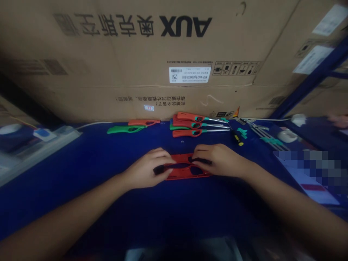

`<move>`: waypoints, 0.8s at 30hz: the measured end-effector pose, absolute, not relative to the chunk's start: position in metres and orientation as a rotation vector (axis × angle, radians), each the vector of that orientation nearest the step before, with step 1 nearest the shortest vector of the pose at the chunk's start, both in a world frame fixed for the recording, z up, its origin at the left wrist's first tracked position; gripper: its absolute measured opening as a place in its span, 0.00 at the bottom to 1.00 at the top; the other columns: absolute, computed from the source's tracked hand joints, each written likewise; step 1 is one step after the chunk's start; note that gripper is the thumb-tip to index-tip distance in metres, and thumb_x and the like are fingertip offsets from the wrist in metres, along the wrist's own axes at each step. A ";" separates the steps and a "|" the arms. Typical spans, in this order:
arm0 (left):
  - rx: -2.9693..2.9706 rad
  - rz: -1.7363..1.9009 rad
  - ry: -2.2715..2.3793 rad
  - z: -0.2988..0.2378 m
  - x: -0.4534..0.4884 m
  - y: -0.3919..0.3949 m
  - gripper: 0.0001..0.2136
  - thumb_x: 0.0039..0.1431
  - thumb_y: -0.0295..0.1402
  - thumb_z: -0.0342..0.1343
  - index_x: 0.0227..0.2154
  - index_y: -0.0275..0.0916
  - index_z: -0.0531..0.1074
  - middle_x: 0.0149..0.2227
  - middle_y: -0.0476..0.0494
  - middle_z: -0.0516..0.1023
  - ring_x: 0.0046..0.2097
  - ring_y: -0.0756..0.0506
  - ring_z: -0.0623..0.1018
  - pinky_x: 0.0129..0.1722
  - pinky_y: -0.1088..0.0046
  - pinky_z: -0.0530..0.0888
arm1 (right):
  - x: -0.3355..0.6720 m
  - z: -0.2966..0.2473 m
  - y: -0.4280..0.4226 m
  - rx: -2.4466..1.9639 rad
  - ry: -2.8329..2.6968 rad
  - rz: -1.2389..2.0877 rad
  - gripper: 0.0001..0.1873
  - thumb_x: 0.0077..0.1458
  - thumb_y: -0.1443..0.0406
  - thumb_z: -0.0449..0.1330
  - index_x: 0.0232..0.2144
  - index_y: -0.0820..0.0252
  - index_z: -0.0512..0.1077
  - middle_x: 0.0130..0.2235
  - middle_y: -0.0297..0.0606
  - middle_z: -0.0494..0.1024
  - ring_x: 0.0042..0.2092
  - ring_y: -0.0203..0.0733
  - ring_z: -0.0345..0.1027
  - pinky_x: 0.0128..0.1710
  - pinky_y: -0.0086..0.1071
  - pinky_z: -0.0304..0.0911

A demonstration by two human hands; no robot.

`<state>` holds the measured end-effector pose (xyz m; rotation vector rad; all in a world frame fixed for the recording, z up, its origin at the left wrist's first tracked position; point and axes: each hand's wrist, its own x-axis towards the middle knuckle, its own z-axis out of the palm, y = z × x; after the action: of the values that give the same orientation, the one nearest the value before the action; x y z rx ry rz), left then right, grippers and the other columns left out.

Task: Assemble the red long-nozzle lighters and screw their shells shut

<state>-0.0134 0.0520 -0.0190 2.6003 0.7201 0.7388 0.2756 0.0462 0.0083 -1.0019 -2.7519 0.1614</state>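
Observation:
Two red shell halves of a gas lighter (178,174) lie one behind the other on the blue tabletop, each with a finger opening. My left hand (149,168) is closed at their left ends, and a small black part (158,169) sticks out between its thumb and fingers. At the right ends my right hand (224,159) is closed on a slim black part (201,160), which lies over the rear shell half. Its fingers hide the right ends of both halves. What exactly the black parts are, I cannot tell.
Several red and green lighters with metal tubes (187,133) lie behind my hands, beside a black-and-yellow screwdriver (239,139). Further right are metal tubes with green tips (265,136) and a paper sheet (318,192). A green handle (125,129) lies back left. A cardboard wall (130,72) bounds the rear.

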 end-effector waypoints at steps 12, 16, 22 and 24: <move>2.825 0.644 0.764 -0.014 -0.006 0.037 0.18 0.62 0.40 0.59 0.54 0.43 0.74 0.57 0.42 0.77 0.58 0.39 0.75 0.58 0.55 0.72 | 0.380 0.042 0.090 -2.625 -1.763 -0.110 0.16 0.61 0.65 0.56 0.48 0.69 0.73 0.51 0.61 0.73 0.50 0.58 0.72 0.38 0.39 0.62; 2.861 0.581 0.742 -0.016 -0.006 0.037 0.18 0.63 0.41 0.58 0.54 0.43 0.75 0.57 0.43 0.77 0.58 0.39 0.76 0.58 0.55 0.74 | 0.412 0.033 0.097 -2.868 -1.516 0.019 0.20 0.62 0.62 0.60 0.53 0.69 0.70 0.53 0.57 0.73 0.50 0.53 0.71 0.44 0.42 0.68; 2.884 0.561 0.746 -0.018 -0.008 0.040 0.16 0.65 0.39 0.55 0.54 0.44 0.76 0.56 0.45 0.78 0.56 0.41 0.78 0.57 0.58 0.75 | 0.421 0.015 0.108 -2.921 -1.364 0.083 0.19 0.64 0.59 0.60 0.54 0.61 0.69 0.55 0.45 0.72 0.51 0.46 0.71 0.49 0.45 0.71; 2.890 0.556 0.739 -0.018 -0.009 0.041 0.16 0.65 0.38 0.55 0.53 0.43 0.77 0.56 0.45 0.78 0.56 0.41 0.79 0.57 0.59 0.76 | 0.420 0.014 0.109 -2.883 -1.319 0.031 0.19 0.64 0.58 0.60 0.55 0.61 0.69 0.55 0.44 0.72 0.51 0.46 0.71 0.50 0.46 0.70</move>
<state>-0.0091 0.0406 -0.0182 2.8897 0.7391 0.5559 0.4205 0.1091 0.0139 -2.8830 -1.3195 0.0307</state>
